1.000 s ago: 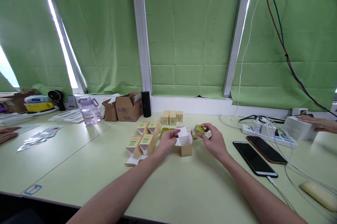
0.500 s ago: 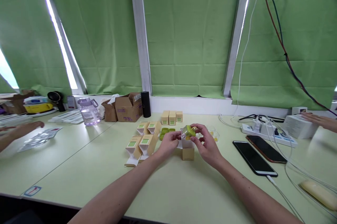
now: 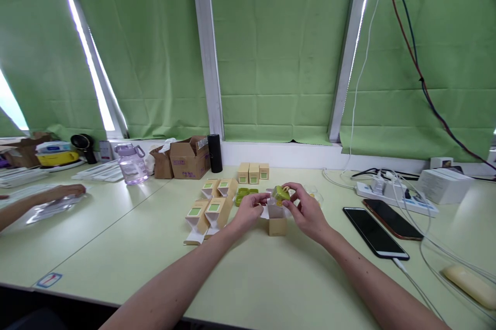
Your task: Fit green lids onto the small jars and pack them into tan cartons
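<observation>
My right hand (image 3: 307, 212) pinches a small clear jar with a green lid (image 3: 281, 193) and a thin cord-like loop on top. The jar is over the mouth of an open small cardboard box (image 3: 277, 227), whose white flaps stick out. My left hand (image 3: 248, 212) has its fingers closed at the left of the jar and box; whether they grip the jar's side or a flap is hidden. Behind my left hand lie green square pieces (image 3: 243, 193). Clear round pieces (image 3: 316, 197) with some yellow sit behind my right hand.
To the left stand several open small boxes (image 3: 217, 211) with green labels; closed ones (image 3: 253, 172) are further back. Two phones (image 3: 375, 232), a power strip (image 3: 364, 191) and cables lie right. A purple jug (image 3: 132, 165) and carton (image 3: 189, 158) stand back left. Another person's hand (image 3: 65, 193) handles plastic packets.
The jar has turned from tilted to more upright and shifted slightly right over the box. At left, another person's hand reaches further in; the hand at the far right has left view.
</observation>
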